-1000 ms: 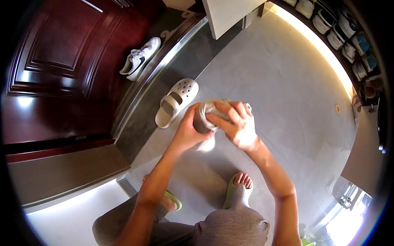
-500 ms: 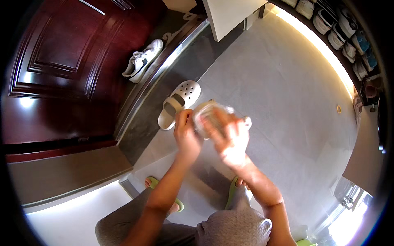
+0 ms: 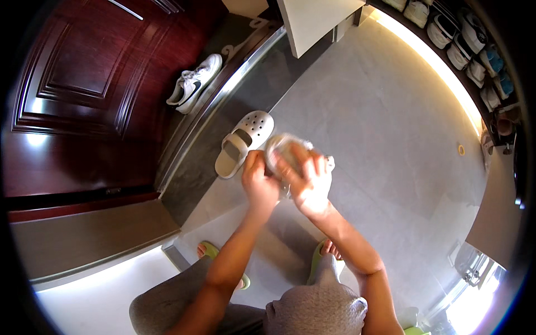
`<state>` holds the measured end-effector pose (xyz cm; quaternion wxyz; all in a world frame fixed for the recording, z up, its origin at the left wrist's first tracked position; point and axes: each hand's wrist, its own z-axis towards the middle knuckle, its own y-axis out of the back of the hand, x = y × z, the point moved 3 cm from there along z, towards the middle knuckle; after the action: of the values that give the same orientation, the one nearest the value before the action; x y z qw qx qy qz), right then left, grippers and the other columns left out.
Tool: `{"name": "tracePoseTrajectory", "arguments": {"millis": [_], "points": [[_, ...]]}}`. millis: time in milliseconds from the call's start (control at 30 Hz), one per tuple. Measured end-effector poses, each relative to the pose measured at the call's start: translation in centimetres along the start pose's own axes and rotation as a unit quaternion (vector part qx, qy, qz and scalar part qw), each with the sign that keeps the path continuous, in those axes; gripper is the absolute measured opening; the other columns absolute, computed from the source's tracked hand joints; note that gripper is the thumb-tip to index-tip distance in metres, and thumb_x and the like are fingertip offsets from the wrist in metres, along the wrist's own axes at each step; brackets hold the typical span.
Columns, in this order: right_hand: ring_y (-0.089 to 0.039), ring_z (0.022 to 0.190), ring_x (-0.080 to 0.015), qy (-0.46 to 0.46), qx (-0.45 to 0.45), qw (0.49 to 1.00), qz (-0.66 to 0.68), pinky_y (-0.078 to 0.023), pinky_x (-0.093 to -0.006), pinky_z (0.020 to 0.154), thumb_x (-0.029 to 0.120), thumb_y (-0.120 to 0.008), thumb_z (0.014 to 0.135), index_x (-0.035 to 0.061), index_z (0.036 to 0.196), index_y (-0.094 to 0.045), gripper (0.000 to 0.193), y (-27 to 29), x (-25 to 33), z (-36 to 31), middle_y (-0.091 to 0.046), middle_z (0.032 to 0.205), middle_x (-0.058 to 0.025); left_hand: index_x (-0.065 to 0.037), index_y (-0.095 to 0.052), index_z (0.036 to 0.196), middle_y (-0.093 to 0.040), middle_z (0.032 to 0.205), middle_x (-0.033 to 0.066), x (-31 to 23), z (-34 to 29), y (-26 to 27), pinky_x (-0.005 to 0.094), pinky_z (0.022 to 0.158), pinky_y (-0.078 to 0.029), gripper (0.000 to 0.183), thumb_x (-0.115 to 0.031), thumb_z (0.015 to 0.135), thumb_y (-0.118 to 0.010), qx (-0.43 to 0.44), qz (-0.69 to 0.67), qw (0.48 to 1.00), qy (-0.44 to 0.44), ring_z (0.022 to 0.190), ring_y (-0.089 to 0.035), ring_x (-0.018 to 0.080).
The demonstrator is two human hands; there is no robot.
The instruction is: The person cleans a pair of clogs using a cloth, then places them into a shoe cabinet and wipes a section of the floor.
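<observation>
Beige foam clog (image 3: pixel 285 151) is gripped by left hand (image 3: pixel 259 181) and right hand (image 3: pixel 307 184) just beside its mate (image 3: pixel 244 143); likely light and pliable, best held at its edges.

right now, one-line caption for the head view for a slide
Both hands, left hand and right hand, hold a pale clog over a grey floor, its mate lying nearby.

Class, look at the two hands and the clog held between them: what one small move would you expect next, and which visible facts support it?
Probably another short wipe across the held clog. The left hand grips its side while the right hand presses what looks like a pale cloth over it, though blur hides detail. Its apparent mate, a second clog, lies on the floor beside the hands.
</observation>
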<state>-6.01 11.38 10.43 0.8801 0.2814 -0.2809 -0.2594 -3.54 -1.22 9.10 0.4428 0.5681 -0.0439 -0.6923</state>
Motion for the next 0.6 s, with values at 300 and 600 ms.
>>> {"name": "tracePoseTrajectory", "arguments": {"millis": [300, 600], "points": [[-0.056, 0.100, -0.0248, -0.046, 0.018, 0.999, 0.017, -0.044, -0.0388, 0.082, 0.015, -0.066, 0.065, 0.0219, 0.112, -0.073, 0.047, -1.8, -0.3, 1.1, -0.060, 0.119, -0.0073, 0.000, -0.061, 0.088, -0.059, 0.085, 0.0127, 0.1, 1.0, -0.5, 0.0404, 0.070, -0.048, 0.017, -0.002, 0.073, -0.069, 0.016, 0.006, 1.000, 0.000, 0.079, -0.061, 0.0328], [-0.060, 0.103, -0.0333, -0.283, 0.041, 0.955, 0.077, -0.054, -0.0394, 0.086, -0.013, -0.057, 0.069, 0.0100, 0.112, -0.071, 0.051, -1.8, -11.7, -2.2, -0.061, 0.116, -0.0123, -0.002, -0.057, 0.114, -0.062, 0.109, 0.0043, 2.3, 0.2, -0.2, 0.0283, 0.085, -0.046, 0.030, -0.014, 0.090, -0.070, -0.070, -0.227, 0.941, 0.241, 0.097, -0.057, 0.0123]]}}
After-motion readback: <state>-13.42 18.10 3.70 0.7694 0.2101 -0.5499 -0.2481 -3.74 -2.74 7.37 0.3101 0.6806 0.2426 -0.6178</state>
